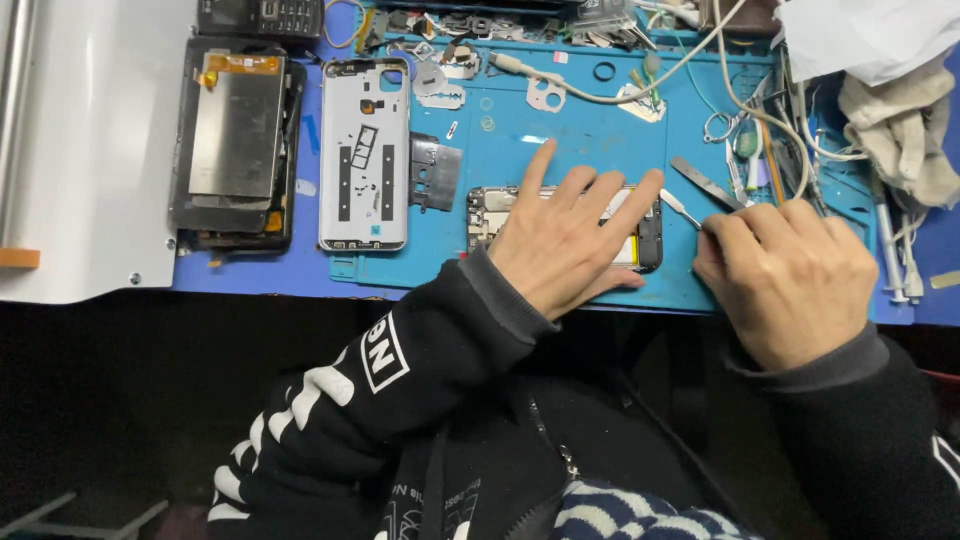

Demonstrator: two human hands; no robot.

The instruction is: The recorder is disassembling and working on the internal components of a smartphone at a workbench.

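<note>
- On the blue mat (580,130), from the head camera, we see our left hand (570,245) lying flat, fingers spread, pressing on an opened phone (488,212) that lies under the palm.
- Our right hand (785,270), just right of the phone, is closed in a pinch on a thin metal tool (683,208) whose tip points at the phone's right end.
- We judge the phone light, stiff and fragile; best held by its edges.
- A grey back cover (364,150) lies well to the left.
</note>
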